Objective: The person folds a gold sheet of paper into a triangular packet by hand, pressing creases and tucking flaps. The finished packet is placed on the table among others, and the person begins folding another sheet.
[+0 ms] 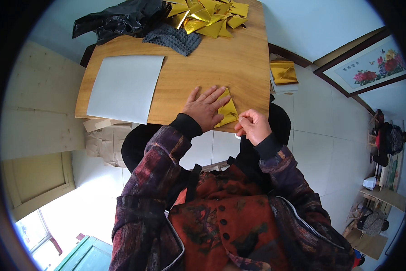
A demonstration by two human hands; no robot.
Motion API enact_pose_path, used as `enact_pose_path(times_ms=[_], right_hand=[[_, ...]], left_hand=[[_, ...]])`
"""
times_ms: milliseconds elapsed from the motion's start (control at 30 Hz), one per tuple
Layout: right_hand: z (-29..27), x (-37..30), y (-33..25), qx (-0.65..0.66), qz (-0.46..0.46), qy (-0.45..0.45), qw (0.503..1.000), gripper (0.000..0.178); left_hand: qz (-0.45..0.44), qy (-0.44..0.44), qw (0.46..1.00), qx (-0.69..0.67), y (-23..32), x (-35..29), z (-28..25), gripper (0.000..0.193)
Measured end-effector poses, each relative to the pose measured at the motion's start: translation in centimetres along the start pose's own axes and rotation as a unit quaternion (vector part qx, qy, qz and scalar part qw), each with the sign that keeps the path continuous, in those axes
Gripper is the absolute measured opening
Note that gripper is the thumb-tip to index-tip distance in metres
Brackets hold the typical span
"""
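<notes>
A piece of folded gold foil paper [228,111] lies near the front right edge of the wooden table [203,63]. My left hand [204,107] rests flat with its fingers stretched out, their tips covering the paper's left side. At the paper's lower right corner, my right hand [253,126] has its thumb and forefinger pinched together. The fingers hide whether the corner is between them or only touched. To the left of my hands lies a large pale grey sheet [125,88].
A heap of folded gold paper pieces [207,16] sits at the table's far side, beside a black plastic bag [121,21] and a dark grey cloth [173,39]. Right of the table, gold sheets [284,72] top a white stack. Brown cardboard [107,142] lies below left.
</notes>
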State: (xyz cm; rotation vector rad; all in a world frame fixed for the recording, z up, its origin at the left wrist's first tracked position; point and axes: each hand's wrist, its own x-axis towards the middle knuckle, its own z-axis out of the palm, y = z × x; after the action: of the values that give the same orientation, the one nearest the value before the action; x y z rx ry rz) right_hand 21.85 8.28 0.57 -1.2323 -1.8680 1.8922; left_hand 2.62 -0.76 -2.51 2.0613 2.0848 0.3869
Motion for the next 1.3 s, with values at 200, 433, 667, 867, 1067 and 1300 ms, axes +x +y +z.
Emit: enact_pose_path(times_ms=[200,433,667,867,1067,1300], right_hand=[[-1.0,1.5,-1.4,-0.014,0.1,-0.063,0.993,0.019],[-0.4,2.3,-2.7,-0.181,0.094,-0.064,0.977,0.023],[0.8,1.8,-1.5,-0.429,-0.112,0.058,0.894,0.02],[1.8,-0.1,0.7,-0.451,-0.325,0.157,0.817,0.028],[2.6,-2.1,3.8,-0.504,-0.31,0.024,0.806,0.092],[2.5,-2.7,4.0,-0.551,-0.277,0.041,0.786,0.086]], left_hand=[[-0.004,-0.015,1.0,0.014,0.0,0.1,-0.2,0.06],[-0.005,-0.026,0.999,0.018,0.1,0.0,-0.3,0.06],[-0.009,-0.026,1.0,0.014,0.2,0.1,-0.3,0.06],[-0.004,-0.018,1.0,0.024,0.0,0.1,-0.1,0.06],[0.004,-0.014,1.0,0.025,0.0,0.1,-0.2,0.06],[0.001,-0.019,1.0,0.01,0.0,0.0,-0.3,0.061]])
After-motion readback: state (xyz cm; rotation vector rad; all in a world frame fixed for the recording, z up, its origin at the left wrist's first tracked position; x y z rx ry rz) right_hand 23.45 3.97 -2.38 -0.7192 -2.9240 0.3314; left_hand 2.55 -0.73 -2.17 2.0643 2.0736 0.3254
